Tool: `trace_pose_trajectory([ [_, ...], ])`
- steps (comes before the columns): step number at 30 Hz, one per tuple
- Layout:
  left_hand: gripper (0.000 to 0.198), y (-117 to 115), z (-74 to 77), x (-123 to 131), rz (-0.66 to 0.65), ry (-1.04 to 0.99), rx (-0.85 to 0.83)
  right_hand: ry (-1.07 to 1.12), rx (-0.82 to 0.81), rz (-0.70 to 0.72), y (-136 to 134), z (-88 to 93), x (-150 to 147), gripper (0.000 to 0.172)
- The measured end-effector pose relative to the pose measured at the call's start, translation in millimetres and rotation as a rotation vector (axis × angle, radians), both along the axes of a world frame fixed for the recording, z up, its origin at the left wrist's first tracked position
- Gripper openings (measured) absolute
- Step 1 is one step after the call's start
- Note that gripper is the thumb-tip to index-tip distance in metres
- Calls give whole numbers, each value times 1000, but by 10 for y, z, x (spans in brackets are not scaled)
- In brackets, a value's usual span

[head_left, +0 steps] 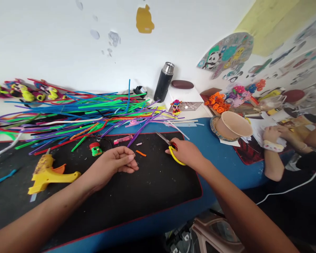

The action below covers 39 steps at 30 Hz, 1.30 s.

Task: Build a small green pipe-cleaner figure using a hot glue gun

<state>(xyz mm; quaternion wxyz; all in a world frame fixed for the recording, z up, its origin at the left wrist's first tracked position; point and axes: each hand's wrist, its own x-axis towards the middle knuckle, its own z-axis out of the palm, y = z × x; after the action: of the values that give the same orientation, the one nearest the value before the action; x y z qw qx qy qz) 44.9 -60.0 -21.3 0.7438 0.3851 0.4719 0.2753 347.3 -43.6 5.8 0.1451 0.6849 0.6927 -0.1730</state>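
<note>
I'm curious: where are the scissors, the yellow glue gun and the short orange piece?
Scissors (pixel 174 157): head view, on the yellow handle.
Yellow glue gun (pixel 47 176): head view, on its body.
Short orange piece (pixel 141 153): head view, about its middle.

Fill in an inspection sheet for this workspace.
Surface: black mat with red edging on blue tabletop.
Items at hand: yellow-handled metal scissors; short orange fuzzy strip on the mat.
Clutter: long multicoloured fuzzy stems, heaped; yellow plastic glue gun lying flat.
Hands: right hand holds the scissors; left hand pinched, contents unclear.
Cables: white cord at right; white strand at left, type unclear.
Surroundings: white wall behind; co-worker's hand at right.
</note>
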Motion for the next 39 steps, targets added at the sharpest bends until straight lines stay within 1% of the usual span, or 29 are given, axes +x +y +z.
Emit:
trace_pose_trajectory([
  [3, 51, -23, -1, 0, 16, -23, -40, -20, 5, 92, 6, 37, 49, 44],
  [5, 50, -41, -18, 2, 17, -35, -58, -22, 15, 125, -9, 57, 66, 45],
  [8, 49, -64, -54, 7, 8, -37, -62, -20, 42, 141, -34, 87, 64, 43],
  [12, 49, -92, -89, 15, 6, -24, -45, 53, 145, 112, -73, 117, -18, 33],
  [14, 51, -112, -98, 21, 11, -26, -39, 174, 187, 70, -117, 100, -111, 29],
  [16, 53, -138, -109, 29, 13, -23, -20, 379, 194, 18, -180, 42, -241, 22],
  [18, 53, -166, -123, 35, 12, -10, 16, 636, 127, -54, -251, -50, -392, 17],
  [20, 52, -192, -135, 35, 5, 13, 59, 839, 70, -100, -310, -154, -541, 18],
  [23, 51, -227, -136, 18, -14, 63, 104, 1052, -20, -162, -354, -271, -711, 18],
  [25, 49, -250, -126, -1, -20, 98, 120, 1136, -65, -182, -360, -306, -774, 18],
  [28, 46, -283, -108, -30, -28, 143, 147, 1176, -108, -186, -365, -310, -814, 19],
  [32, 44, -313, -103, -43, -45, 172, 169, 1169, -124, -185, -397, -308, -843, 20],
  [39, 44, -351, -125, -24, -62, 137, 174, 1168, -141, -167, -450, -362, -908, 16],
])
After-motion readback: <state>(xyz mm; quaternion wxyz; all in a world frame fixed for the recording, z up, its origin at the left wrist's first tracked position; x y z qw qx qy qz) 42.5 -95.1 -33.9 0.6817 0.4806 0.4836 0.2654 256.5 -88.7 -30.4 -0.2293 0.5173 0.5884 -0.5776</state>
